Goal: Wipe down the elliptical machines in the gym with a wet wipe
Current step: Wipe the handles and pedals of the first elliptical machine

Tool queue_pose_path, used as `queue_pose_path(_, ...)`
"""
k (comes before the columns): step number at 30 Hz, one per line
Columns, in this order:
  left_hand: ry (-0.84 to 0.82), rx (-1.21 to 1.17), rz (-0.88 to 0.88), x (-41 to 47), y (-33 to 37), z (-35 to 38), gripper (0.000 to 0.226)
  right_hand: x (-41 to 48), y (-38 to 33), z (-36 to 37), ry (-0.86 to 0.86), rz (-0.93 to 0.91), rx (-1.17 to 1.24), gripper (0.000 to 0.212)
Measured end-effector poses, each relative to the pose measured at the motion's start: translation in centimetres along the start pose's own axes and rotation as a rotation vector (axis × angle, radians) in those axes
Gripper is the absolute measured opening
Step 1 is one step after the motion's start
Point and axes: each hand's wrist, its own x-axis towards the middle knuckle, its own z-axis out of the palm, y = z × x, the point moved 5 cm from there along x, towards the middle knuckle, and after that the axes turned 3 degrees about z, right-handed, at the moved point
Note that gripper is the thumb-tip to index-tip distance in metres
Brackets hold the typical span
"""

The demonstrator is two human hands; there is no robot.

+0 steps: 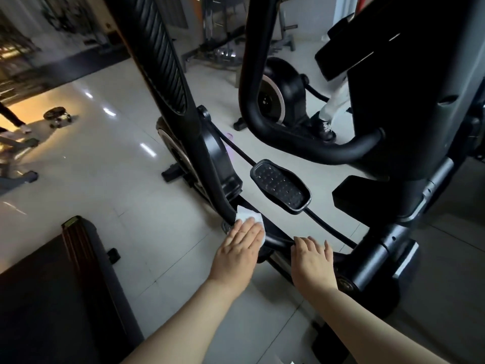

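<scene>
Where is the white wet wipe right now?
In the head view, the white wet wipe lies low in the middle, pressed under the left hand against the black metal bar, just below the black studded foot pedal.

1. Single view: head-worn wide-angle camera; straight edges bow near the frame borders.
2. Aim: forward and steeply down onto the floor (pixel 105 166) and the elliptical (pixel 212 164) base.
3. Range: close. Forearms enter from the bottom edge; left hand (pixel 240 248) and right hand (pixel 312 261) sit at lower centre.
4. Upper edge reaches distant machines (pixel 278 84).
</scene>
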Motion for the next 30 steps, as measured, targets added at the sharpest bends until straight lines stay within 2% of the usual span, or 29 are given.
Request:
queue_pose_path(7, 0.048, 0.088, -0.107, 1.0, -2.0, -2.3, 0.045, 0.1, -2.7, 0.0, -0.005, -0.103, 0.092, 0.049)
queue_pose_path(13, -0.038, 0.102, 0.018, 0.7, -0.7, -1.8, 0.054, 0.8, -4.6, 0.6, 0.043, -0.112, 0.227, 0.046)
queue_pose_path(17, -0.016, 0.172, -0.036, 2.1, -2.4, -4.4, 0.051, 1.2, -4.9, 0.7, 0.043, -0.094, 0.215, 0.045)
queue_pose_path(23, -0.103, 0.191, 0.098, 1.8, -1.2, -4.0, 0.046, 1.3, -6.3, 0.8, 0.003, -0.087, 0.256, 0.045)
queue_pose_path(30, -0.038, 0.371, 0.043, 2.5, -3.6, -6.8, 0.050, 1.4, -7.5, 0.4, -0.005, -0.136, 0.304, 0.045)
